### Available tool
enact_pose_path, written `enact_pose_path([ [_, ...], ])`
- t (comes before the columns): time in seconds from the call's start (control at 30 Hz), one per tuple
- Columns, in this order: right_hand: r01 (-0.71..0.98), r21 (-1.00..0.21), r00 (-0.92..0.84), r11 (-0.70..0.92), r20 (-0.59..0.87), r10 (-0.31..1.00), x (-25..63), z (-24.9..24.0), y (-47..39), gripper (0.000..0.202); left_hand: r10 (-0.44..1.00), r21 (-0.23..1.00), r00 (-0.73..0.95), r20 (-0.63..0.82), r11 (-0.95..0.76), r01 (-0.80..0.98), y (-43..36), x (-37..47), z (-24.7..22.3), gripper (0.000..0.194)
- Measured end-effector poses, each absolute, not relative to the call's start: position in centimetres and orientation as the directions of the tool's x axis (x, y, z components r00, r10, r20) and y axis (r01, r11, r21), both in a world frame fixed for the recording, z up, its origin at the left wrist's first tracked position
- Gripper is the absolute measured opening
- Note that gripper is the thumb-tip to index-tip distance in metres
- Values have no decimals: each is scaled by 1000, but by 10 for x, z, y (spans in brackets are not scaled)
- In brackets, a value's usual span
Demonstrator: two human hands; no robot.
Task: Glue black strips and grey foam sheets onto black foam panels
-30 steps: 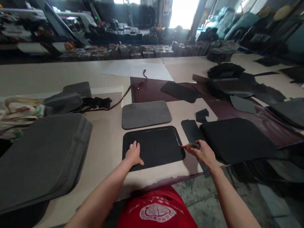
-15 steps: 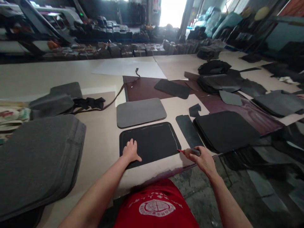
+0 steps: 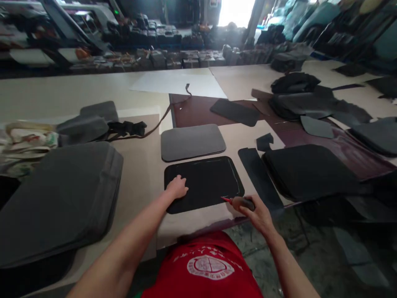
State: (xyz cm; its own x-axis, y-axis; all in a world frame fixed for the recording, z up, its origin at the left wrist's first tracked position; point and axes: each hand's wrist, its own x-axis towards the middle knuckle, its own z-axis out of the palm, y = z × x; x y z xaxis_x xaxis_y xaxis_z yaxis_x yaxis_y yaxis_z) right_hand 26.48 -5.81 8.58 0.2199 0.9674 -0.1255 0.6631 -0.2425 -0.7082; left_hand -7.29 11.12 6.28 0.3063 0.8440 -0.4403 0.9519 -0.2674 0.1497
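Closed around the dark handle of a red-tipped hand tool, my right hand has fingers and thumb wrapped on the grip, the tip pointing left. My left hand rests on the left part of a black rounded panel, thumb set off to one side, pinching nothing. The panel lies flat between my two hands, and the tool's tip is at its near edge, left of the right grip; whether it touches, I cannot quite tell. A thin white line runs just inside the edge beyond the tip.

I judge the panel light and rather stiff, with a little bend in it, not fragile, and apt to slide on the smooth board if the left hand lifts. To shift it, I would take the rounded left edge beside that hand, thumb over and fingers beneath, keeping off the white line, which may smear. The tool looks light too, best held by the thick handle.

Just beyond the panel from both hands lies a grey rounded panel; right of the right grip are a dark strip and a black panel stack.
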Motion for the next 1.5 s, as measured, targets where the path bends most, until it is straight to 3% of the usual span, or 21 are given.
enact_pose_path([
  [0.4, 702, -712, -73, -2, -74, 995, 211, 81, -32, 24, 809, 243, 362, -463, -277, 930, 129, -90, 68, 60],
  [0.83, 636, -717, -378, 285, 32, 925, 124, 80, -1, 27, 785, 247, 389, -482, -305, 920, 133, -94, 73, 58],
  [1.2, 601, -732, -416, 322, 58, 908, 75, 68, 9, 28, 753, 260, 445, -484, -362, 895, 135, -93, 72, 61],
  [1.5, 586, -803, -254, 105, -60, 965, 128, 67, 1, 24, 751, 288, 449, -485, -347, 892, 134, -97, 70, 63],
])
